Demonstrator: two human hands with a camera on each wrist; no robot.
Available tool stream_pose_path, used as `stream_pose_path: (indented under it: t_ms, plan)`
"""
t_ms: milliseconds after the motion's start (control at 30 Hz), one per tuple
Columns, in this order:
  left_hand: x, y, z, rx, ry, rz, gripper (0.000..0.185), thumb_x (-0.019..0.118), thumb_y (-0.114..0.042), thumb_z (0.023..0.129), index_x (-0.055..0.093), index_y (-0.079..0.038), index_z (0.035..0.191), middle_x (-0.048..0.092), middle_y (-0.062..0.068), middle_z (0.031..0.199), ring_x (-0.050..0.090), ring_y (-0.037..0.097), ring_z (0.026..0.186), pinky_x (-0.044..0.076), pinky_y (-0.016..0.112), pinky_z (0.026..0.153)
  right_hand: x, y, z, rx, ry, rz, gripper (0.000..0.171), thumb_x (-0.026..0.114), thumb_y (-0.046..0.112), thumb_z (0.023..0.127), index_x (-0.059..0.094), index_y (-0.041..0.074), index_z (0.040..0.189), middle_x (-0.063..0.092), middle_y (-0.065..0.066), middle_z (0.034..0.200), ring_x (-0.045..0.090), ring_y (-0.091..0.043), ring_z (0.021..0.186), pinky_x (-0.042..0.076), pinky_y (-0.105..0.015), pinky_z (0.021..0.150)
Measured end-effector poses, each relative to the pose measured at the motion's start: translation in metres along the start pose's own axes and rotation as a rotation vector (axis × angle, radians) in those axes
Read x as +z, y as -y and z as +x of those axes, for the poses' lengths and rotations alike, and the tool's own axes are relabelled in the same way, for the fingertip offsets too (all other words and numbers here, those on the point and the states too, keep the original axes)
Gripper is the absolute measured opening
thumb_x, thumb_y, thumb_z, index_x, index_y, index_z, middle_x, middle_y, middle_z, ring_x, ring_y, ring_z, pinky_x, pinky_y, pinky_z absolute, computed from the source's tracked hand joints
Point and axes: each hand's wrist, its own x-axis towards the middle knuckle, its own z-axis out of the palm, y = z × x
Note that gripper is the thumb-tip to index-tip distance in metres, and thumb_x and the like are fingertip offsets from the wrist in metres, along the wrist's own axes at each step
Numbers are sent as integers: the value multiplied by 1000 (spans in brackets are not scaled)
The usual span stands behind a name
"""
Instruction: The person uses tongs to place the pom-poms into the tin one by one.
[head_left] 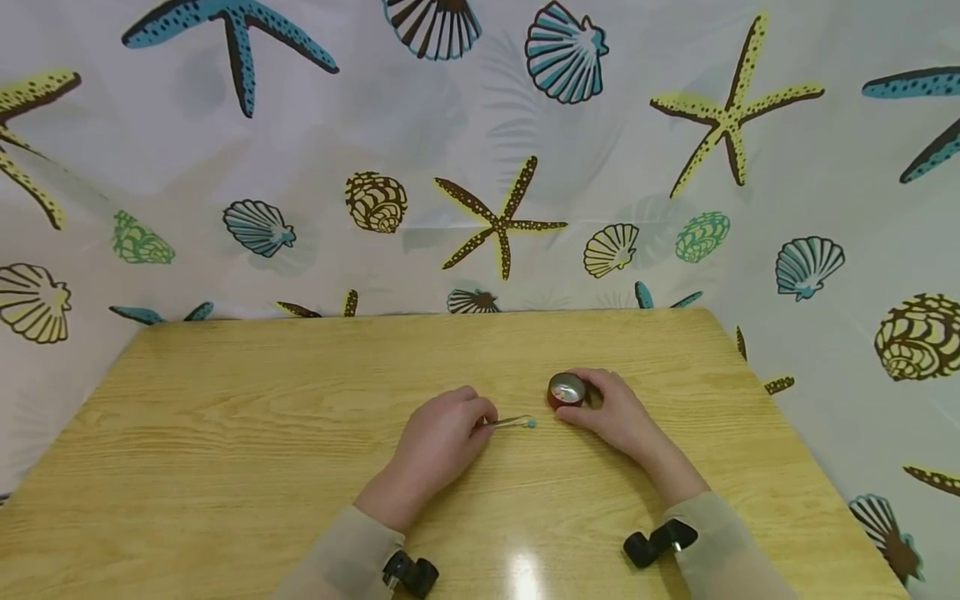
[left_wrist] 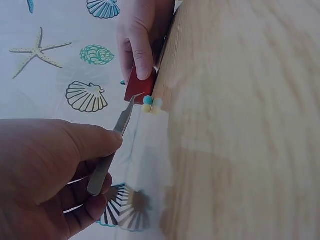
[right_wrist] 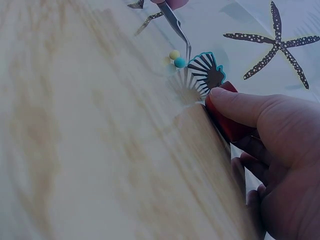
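Bent-tip metal tweezers (left_wrist: 107,165) are pinched between the thumb and fingers of my left hand (head_left: 442,437), pointing right. Close to their tips lie a small blue bead (right_wrist: 179,62) and a pale yellow bead (right_wrist: 174,54) on the table. Whether the tips touch the blue bead I cannot tell. My right hand (head_left: 611,412) grips a small round red tin (head_left: 566,390) by its sides, thumb at the near side. Its silvery inside shows from above, with small light-coloured specks in it. From the wrist views only the tin's red outer wall (left_wrist: 140,86) is visible.
A light wood-grain table (head_left: 247,450) carries everything. Behind and to the sides hangs a white cloth (head_left: 450,125) printed with starfish and shells. Each sleeve has a black wrist camera (head_left: 660,542) strapped on.
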Motion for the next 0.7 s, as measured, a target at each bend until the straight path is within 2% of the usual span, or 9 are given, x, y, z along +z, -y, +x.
stream_pose_path:
  t_ms: [700]
  plan:
    - [2,2,-2,7,8,29,5,85,-10,99,83,-15,101,70,-2,92,61,14,76,55,33,68,-1,0,-1,0,5,12,62,91,30,96,67,9,149,65,-16,144,55,-38,139,38,-60,121]
